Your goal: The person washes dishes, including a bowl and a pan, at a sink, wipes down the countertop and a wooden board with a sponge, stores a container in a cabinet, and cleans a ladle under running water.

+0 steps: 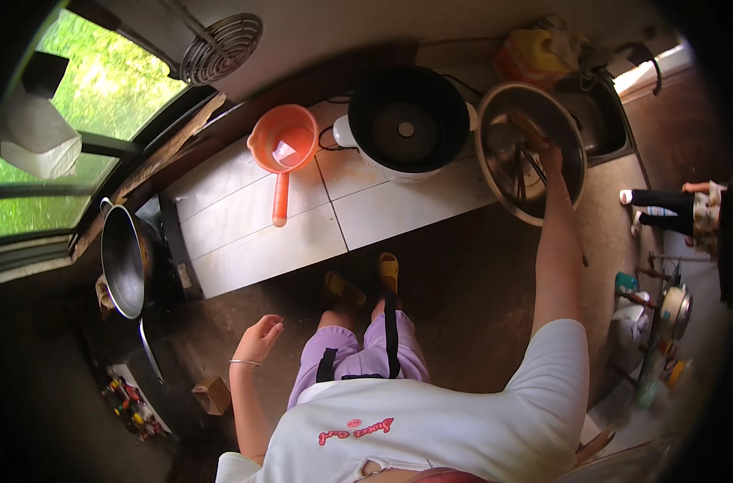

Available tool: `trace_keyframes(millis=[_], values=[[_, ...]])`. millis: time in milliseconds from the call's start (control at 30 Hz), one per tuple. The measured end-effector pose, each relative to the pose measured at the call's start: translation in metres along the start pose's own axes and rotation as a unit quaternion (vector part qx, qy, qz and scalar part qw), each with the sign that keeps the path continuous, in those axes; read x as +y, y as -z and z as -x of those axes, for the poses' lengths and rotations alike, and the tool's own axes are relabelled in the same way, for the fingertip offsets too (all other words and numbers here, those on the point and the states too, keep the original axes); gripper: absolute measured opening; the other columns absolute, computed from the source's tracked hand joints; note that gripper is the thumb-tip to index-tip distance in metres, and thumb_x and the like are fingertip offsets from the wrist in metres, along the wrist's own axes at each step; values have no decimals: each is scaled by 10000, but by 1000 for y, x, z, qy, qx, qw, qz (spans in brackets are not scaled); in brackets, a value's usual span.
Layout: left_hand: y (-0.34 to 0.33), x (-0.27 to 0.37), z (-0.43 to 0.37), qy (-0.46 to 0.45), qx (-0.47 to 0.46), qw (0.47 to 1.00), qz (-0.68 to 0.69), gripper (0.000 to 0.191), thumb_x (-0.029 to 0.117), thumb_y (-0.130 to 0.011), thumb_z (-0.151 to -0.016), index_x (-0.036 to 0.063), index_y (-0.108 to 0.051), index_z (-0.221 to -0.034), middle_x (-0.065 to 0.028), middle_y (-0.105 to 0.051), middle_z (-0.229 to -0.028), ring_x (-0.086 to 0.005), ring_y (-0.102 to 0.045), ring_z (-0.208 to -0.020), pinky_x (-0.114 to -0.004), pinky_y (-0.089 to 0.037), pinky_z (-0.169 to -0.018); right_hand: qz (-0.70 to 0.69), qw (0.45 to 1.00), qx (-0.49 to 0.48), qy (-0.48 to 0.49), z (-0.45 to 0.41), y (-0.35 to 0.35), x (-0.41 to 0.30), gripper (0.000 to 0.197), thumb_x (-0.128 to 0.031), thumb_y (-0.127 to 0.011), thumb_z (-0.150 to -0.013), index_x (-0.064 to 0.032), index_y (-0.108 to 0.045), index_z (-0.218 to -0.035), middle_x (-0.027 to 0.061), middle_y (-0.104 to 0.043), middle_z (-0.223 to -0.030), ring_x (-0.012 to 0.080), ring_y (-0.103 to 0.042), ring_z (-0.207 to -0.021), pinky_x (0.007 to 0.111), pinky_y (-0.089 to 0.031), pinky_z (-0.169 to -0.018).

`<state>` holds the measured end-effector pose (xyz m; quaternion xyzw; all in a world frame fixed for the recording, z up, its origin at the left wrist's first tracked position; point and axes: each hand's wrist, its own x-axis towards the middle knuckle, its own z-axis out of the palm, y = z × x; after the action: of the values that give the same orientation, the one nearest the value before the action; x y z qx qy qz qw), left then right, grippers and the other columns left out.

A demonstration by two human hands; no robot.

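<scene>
My right hand (551, 158) reaches into a large stainless steel basin (486, 136) at the counter's right end. Thin, long utensils (519, 181) lie in the basin by the fingers; whether the hand grips one is unclear. Left of the basin stands a black-lined electric pot (406, 118) with white handles. An orange plastic ladle (285, 148) with its handle towards me rests on the white tiles (258, 247). My left hand (260, 341) hangs near my left thigh, fingers loosely bent, holding nothing visible, with a bangle on the wrist.
A wok (122, 259) sits at the left by the window. A round wire skimmer (221, 49) hangs above the counter. Behind the basin are a sink (593, 121) and a red and yellow container (526, 54). Another person (674, 202) stands at the far right. A wooden stool or block (212, 395) is low left.
</scene>
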<state>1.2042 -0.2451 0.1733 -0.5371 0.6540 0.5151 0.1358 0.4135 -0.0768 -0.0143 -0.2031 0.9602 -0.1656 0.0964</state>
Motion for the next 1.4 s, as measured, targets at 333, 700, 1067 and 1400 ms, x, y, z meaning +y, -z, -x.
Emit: trace_keyframes(millis=[333,700,1067,1400], values=[[-26,13,-85,-40,190,978,71,289,217,-558,-878,17,-549,-1086,-123,-628,-979,-198,-607,-897,-292,-479,-763,220,971,-89,-16,-83,-46,13,556,-484,-522,-837,-159,-448,-1283,152,-452,-1269,335,-497,-1100,477,-451,-872],[26,94,-257,0,289,945,-151,733,593,-605,-709,-29,-472,-1075,-190,-627,-812,-311,-630,-759,-388,-494,-694,-435,899,28,-43,230,90,-102,507,-265,-569,-874,16,-422,-1269,117,-505,-1231,214,-494,-1090,305,-372,-917],[45,51,-231,-83,52,900,425,351,122,-593,-764,22,-454,-1070,-88,-564,-741,-161,-534,-526,-300,-449,-443,-69,986,26,153,363,-136,-247,408,-126,-486,-847,-27,-448,-1241,171,-406,-1315,366,-340,-1226,446,-286,-1011],[128,-83,-42,-14,76,913,400,391,152,-620,-798,32,-465,-1136,-42,-544,-732,-106,-500,-498,-239,-408,-419,-62,875,-81,474,545,-296,-449,419,-104,-406,-873,25,-397,-1271,158,-378,-1360,287,-305,-1299,493,-181,-1070]])
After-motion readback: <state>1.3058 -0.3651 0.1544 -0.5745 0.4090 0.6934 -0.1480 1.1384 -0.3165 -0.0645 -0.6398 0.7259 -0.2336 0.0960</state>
